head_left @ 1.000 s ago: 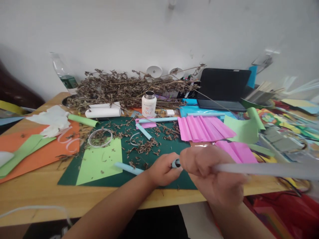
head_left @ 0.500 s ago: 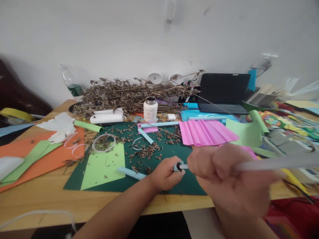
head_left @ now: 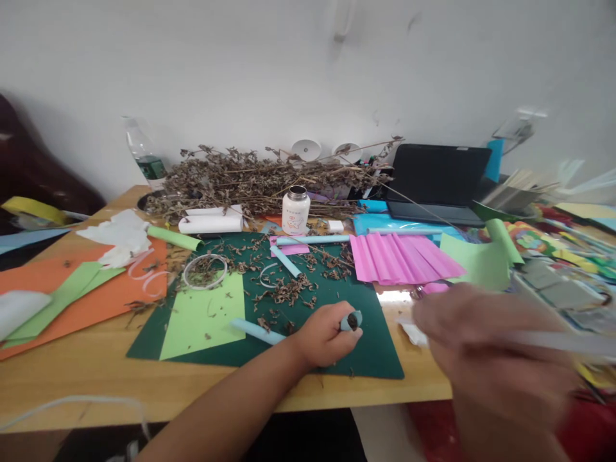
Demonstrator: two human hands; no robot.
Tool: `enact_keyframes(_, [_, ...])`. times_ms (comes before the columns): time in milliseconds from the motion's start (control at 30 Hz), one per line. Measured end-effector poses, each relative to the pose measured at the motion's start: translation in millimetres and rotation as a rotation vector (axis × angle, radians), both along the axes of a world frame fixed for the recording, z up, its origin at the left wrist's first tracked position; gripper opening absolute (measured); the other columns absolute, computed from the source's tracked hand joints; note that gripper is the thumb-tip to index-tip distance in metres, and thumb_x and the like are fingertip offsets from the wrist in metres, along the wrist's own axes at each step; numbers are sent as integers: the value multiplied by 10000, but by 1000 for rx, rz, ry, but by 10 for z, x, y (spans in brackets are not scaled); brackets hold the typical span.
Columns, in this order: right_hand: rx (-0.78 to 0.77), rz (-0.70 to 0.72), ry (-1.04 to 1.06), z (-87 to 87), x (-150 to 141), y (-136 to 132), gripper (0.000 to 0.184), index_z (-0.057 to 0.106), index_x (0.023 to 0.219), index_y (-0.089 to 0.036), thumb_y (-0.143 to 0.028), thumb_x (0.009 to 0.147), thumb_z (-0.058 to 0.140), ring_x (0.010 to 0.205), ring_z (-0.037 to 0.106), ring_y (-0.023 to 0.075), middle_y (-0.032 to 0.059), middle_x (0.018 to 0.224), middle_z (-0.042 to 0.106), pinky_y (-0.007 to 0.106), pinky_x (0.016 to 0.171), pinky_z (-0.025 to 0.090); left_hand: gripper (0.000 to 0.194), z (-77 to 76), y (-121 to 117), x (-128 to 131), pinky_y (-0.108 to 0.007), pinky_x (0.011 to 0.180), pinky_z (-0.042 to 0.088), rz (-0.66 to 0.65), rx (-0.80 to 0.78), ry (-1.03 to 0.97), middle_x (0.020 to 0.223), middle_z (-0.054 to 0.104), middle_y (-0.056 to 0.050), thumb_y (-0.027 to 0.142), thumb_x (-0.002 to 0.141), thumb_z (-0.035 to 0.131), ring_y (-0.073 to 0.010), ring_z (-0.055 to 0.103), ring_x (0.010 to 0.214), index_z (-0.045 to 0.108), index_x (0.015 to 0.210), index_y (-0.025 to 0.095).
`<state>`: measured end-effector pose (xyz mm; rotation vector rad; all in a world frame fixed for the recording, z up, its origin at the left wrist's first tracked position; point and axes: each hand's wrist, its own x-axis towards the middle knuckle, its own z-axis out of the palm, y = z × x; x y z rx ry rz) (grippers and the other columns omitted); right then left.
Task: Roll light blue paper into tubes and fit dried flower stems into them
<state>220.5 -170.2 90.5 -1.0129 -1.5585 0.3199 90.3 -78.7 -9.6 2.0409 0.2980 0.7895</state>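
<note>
My left hand (head_left: 326, 337) is wrapped around a light blue paper tube (head_left: 345, 323). The tube's end faces me, with dark dried bits showing inside. Off to the right, my right hand (head_left: 491, 353) is smeared by motion but closed on a translucent white stick (head_left: 563, 342), which runs out toward the right edge. The two hands are apart. Beneath my left forearm, another stretch of blue paper roll (head_left: 257, 332) lies on the green cutting mat (head_left: 385, 350); my arm hides where it ends. Crumbled dried leaves (head_left: 289, 290) are scattered on the mat.
A pile of dried plant stems (head_left: 255, 176) lies along the wall behind a white bottle (head_left: 295, 210). Pink pleated paper (head_left: 404, 258) and an open black case (head_left: 440, 176) are at right. Green paper (head_left: 206, 321), a clear ring (head_left: 205, 272) and orange paper (head_left: 91, 301) are at left.
My right hand has moved right and away from my left hand, drawing the white stick out of the blue tube's end. My left hand keeps its hold on the tube. The view has shifted slightly.
</note>
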Motion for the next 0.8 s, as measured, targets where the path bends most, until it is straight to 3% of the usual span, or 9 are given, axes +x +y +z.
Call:
enact_keyframes(67, [35,11,-218,-170,-33,76,71,494,771,-225,-256,727,541,542,464,128,2,604,458,263,453,391,167,-7,-2,8,-216,520,325,7,-2,4,562,370,27,257,739,379,-90,353,525,330,599,178])
enact_keyframes(133, [61,-2,-414,-299,-89,131,144,511,818,-206,-137,701,561,592,504,125,20,675,515,246,485,431,169,-23,-2,15,-213,526,331,12,-9,1,575,375,25,274,738,378,-91,356,537,330,609,177])
enact_keyframes(233, [124,-80,-556,-405,-153,151,158,531,824,-193,-88,707,538,623,530,119,33,712,548,225,518,463,181,-42,-1,18,-215,525,329,13,-13,-18,576,371,25,300,731,382,-93,351,542,321,613,178])
enact_keyframes(433, [181,-183,-698,-468,-164,127,119,575,816,-192,-137,735,507,608,548,141,47,697,578,250,495,471,258,-32,-5,15,-221,499,304,28,2,-34,556,353,31,389,731,365,-93,333,525,310,596,176])
enact_keyframes(800, [124,-176,-722,-489,-142,73,138,560,862,-155,-163,739,498,568,548,149,61,655,605,267,477,452,167,-53,-10,20,-210,511,330,4,-23,-26,567,392,24,290,729,387,-89,360,527,344,618,173])
